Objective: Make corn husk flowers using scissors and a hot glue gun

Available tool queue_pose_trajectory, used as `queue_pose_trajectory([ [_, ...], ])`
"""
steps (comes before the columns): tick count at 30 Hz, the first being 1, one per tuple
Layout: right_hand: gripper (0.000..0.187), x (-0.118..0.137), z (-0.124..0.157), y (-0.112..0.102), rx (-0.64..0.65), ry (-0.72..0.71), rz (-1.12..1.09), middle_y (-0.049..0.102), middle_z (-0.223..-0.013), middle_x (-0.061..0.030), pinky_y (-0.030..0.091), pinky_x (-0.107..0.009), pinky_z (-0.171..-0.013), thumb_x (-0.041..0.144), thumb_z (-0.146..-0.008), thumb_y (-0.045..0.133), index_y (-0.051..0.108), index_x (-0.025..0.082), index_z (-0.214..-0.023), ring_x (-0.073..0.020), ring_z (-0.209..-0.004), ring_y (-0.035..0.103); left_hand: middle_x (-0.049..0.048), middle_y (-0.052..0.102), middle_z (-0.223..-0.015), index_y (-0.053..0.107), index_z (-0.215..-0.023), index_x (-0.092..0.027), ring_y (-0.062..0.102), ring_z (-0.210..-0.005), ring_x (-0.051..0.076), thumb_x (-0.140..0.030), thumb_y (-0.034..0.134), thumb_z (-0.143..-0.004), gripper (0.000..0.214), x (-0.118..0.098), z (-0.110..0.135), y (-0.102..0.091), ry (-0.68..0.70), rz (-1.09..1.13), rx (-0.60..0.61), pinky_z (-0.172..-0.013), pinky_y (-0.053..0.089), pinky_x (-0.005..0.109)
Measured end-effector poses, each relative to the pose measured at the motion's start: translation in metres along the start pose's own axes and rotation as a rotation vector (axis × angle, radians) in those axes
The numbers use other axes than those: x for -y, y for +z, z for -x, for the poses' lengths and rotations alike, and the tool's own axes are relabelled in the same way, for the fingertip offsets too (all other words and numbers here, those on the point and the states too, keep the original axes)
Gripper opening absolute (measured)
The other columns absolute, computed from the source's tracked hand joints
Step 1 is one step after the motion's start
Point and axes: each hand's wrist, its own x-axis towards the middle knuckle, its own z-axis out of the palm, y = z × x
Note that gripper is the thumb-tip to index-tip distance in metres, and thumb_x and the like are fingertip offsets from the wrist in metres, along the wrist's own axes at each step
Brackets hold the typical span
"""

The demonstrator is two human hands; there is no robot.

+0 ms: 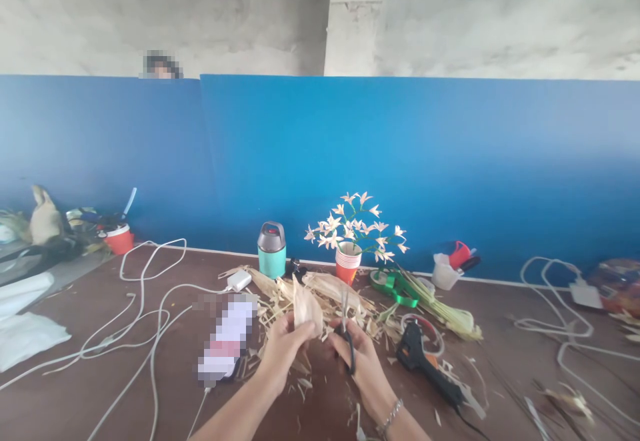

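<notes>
Pinching a husk [307, 309] upright between thumb and fingers, the left hand [286, 349] is closed on it, nearer the wearer than the cup [346, 273] and slightly to its left. The right hand [361, 355] curls round the handles of the scissors [352, 347], directly on the wearer's side of the cup; the blades point toward it, just beside the husk without touching, and I cannot tell whether they are parted. The step in hand looks like cutting or shaping the husk. A cut from this pose would call for turning the blades to the husk's edge, with the left fingertips clear and the thin sheet held taut. Flowers [330, 225] rise from the cup, more husks [333, 284] lie before it, the flask [273, 257] stands to its left, and the glue gun [416, 349] lies to its right, nearer the wearer.
</notes>
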Motion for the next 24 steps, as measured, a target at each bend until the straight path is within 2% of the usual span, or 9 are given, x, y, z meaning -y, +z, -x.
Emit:
queue_pose_trajectory([
  [5,0.05,-0.002,0.001,-0.002,0.273,0.13,0.2,0.059,-0.054,0.0021,0.025,-0.015,-0.032,0.061,-0.062,0.067,0.055,0.015,-0.079,-0.0092,-0.041,0.052,-0.0077,0.043,-0.041,0.054,-0.055,-0.016,0.037,-0.041,0.007,-0.029,0.07,-0.064,0.023,-0.005,-0.009,-0.01,0.111,0.091,-0.128,-0.045,0.029,0.019],
  [10,0.056,-0.003,0.009,0.005,0.407,0.203,0.252,0.059,-0.053,0.0024,0.024,-0.015,-0.031,0.065,-0.059,0.066,0.055,0.015,-0.081,-0.0088,-0.039,0.052,-0.0075,0.042,-0.042,0.05,-0.053,-0.017,0.036,-0.043,0.007,-0.033,0.072,-0.063,0.029,-0.007,-0.01,-0.009,0.161,0.166,-0.159,-0.046,0.029,0.019],
  [17,0.058,0.0,0.009,0.011,0.345,0.118,0.195,0.056,-0.05,0.0032,0.029,-0.016,-0.035,0.068,-0.056,0.067,0.054,0.015,-0.078,-0.0081,-0.04,0.05,-0.0068,0.047,-0.049,0.06,-0.068,-0.015,0.04,-0.045,0.007,-0.032,0.073,-0.063,0.023,0.006,-0.006,-0.004,0.087,0.152,-0.064,-0.047,0.031,0.019],
  [24,0.056,-0.001,0.008,0.009,0.31,0.104,0.169,0.055,-0.049,0.0043,0.035,-0.017,-0.038,0.066,-0.055,0.069,0.055,0.016,-0.077,-0.0077,-0.04,0.049,-0.0059,0.05,-0.05,0.062,-0.067,-0.015,0.042,-0.045,0.007,-0.033,0.075,-0.062,0.023,0.005,-0.003,-0.001,0.071,0.172,-0.023,-0.046,0.031,0.019],
])
